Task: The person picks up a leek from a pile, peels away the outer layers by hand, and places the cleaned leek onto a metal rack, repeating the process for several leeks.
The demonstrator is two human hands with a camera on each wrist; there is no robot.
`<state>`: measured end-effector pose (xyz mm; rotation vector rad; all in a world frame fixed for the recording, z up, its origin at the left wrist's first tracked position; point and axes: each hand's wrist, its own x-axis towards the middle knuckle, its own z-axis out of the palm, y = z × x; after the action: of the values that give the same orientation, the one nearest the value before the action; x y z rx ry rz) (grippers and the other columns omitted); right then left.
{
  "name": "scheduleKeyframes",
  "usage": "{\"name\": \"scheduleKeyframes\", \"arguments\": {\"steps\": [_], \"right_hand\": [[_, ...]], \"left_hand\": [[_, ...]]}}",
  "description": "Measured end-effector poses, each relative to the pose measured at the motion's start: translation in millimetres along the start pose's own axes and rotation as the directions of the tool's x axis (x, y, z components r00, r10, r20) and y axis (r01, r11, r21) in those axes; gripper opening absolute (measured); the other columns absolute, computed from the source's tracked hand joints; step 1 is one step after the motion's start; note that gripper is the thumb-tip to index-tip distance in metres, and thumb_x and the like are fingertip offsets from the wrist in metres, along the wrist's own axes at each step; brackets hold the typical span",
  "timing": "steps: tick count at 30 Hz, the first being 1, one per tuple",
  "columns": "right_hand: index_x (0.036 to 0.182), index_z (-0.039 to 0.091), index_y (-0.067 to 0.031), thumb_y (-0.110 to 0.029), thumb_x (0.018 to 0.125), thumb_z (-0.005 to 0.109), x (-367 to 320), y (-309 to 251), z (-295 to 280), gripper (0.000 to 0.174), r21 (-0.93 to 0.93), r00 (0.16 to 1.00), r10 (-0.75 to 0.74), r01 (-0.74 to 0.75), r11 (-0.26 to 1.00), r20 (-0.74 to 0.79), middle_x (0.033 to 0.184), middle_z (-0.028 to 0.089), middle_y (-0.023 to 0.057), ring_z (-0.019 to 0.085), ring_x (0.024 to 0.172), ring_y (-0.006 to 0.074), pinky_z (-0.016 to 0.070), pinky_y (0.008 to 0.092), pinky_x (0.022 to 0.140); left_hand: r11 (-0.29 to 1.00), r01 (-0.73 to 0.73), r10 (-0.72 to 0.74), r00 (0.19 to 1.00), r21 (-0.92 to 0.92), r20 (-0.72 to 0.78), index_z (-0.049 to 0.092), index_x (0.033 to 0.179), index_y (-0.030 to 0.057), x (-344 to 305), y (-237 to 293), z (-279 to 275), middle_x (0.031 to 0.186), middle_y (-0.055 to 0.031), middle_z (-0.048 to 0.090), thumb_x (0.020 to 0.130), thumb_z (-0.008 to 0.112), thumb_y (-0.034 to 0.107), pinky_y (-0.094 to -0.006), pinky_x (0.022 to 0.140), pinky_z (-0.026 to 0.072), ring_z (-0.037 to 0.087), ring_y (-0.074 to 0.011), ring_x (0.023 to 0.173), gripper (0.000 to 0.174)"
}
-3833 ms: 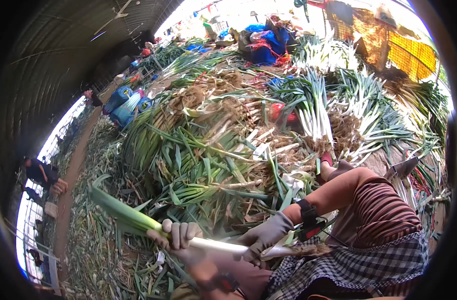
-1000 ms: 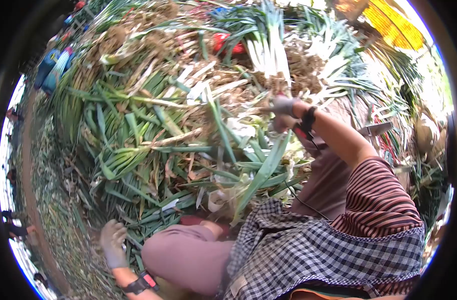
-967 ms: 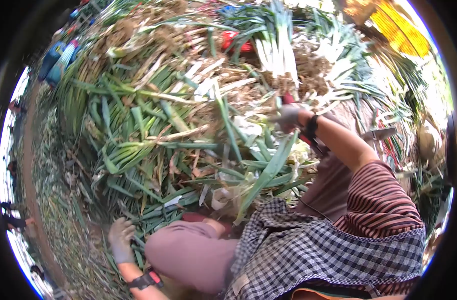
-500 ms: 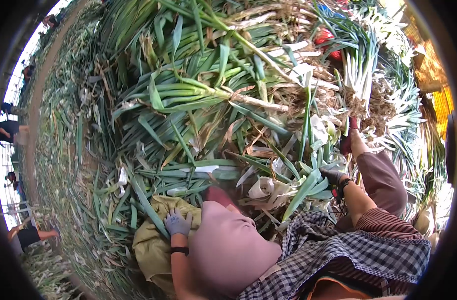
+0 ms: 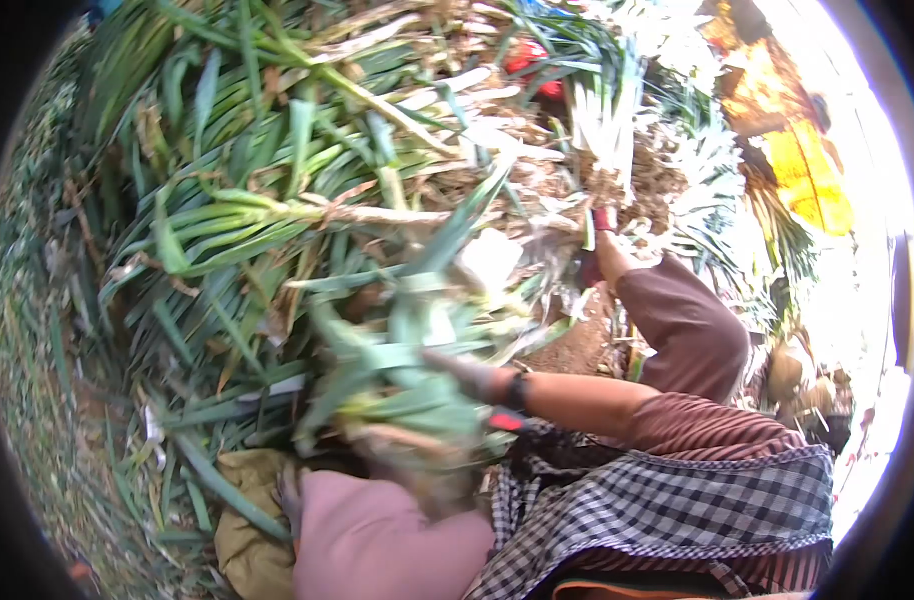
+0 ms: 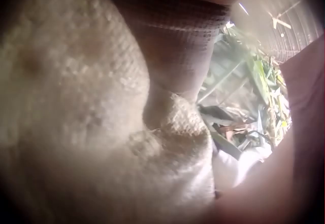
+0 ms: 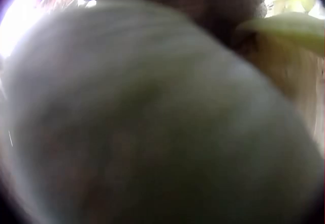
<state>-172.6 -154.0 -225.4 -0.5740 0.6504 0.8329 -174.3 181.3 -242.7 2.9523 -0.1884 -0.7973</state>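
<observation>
A loose bunch of green leek leaves [image 5: 392,360], blurred by motion, is gripped by my gloved right hand [image 5: 465,374] in front of my bent knee; leaves hide most of the fingers. Beside the knee, only a sliver of my left hand [image 5: 290,498] shows at the olive cloth [image 5: 247,550], its fingers mostly hidden. Pale glove fabric [image 6: 76,97] fills much of the left wrist view, too close for the finger pose to be read. A blurred grey-green surface covers most of the right wrist view.
Cut leaves and a leek with a pale stalk [image 5: 387,215] lie heaped ahead. Farther back are upright leeks [image 5: 605,120] with roots and a red bundle [image 5: 527,58]. My foot and brown trouser leg [image 5: 682,320] are at the right.
My right hand has swung left toward the knee, carrying leaves that lay at the right. The left hand, earlier spread on the olive cloth, is now mostly hidden. The head view has shifted.
</observation>
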Motion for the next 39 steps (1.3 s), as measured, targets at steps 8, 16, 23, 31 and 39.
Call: {"name": "scheduleKeyframes", "arguments": {"steps": [8,16,23,31,39], "right_hand": [[0.114,0.062,-0.0039,-0.053,0.086,0.058,104,8,194,0.057,-0.546,0.985,0.000,0.095,0.833,0.172,0.089,0.065,0.0093,0.059,0.078,0.0211,0.0477,0.0351,0.072],[0.113,0.062,0.0005,-0.025,0.089,0.064,-36,-111,-5,0.034,-0.938,0.388,-0.891,0.152,0.312,-0.234,0.099,0.068,0.0132,0.065,0.084,0.0195,0.0523,0.0302,0.076],[0.132,0.051,-0.0149,-0.043,0.076,0.070,55,-45,-161,0.066,-0.637,0.380,-0.539,-0.210,0.741,-0.752,0.116,0.062,0.0187,0.061,0.108,0.0336,0.0488,0.0389,0.089],[0.104,0.066,-0.0020,-0.034,0.081,0.064,101,-27,-25,0.039,-0.766,0.533,-0.604,-0.139,0.628,-0.592,0.101,0.066,0.0229,0.064,0.095,0.0382,0.0498,0.0392,0.083],[0.103,0.066,-0.0064,-0.038,0.082,0.058,97,15,-11,0.038,-0.945,0.689,-0.702,0.319,0.074,0.178,0.097,0.066,0.0220,0.064,0.088,0.0384,0.0499,0.0434,0.079]], "left_hand": [[0.987,-0.147,0.142,0.988,-0.072,-0.059,0.060,0.106,0.0031,21,21,-37,0.110,-0.0171,0.060,0.085,0.055,0.041,-0.0451,0.093,0.0390,0.054,-0.0308,0.105,0.044],[0.963,-0.160,0.147,0.986,-0.217,-0.075,0.059,0.108,0.0032,35,2,-29,0.112,-0.0165,0.059,0.086,0.054,0.039,-0.0448,0.094,0.0384,0.053,-0.0304,0.108,0.043],[0.934,-0.171,0.145,0.984,-0.314,-0.104,0.057,0.111,0.0034,58,-19,-34,0.114,-0.0160,0.058,0.086,0.054,0.038,-0.0446,0.095,0.0378,0.052,-0.0300,0.109,0.042],[0.894,-0.183,0.135,0.981,-0.410,-0.142,0.056,0.114,0.0035,79,-38,-41,0.116,-0.0155,0.057,0.087,0.054,0.036,-0.0443,0.097,0.0371,0.051,-0.0296,0.112,0.042],[0.893,-0.172,0.102,0.977,-0.417,-0.186,0.055,0.117,0.0036,85,-69,-76,0.118,-0.0149,0.057,0.087,0.053,0.034,-0.0440,0.098,0.0365,0.050,-0.0292,0.114,0.042]]}}
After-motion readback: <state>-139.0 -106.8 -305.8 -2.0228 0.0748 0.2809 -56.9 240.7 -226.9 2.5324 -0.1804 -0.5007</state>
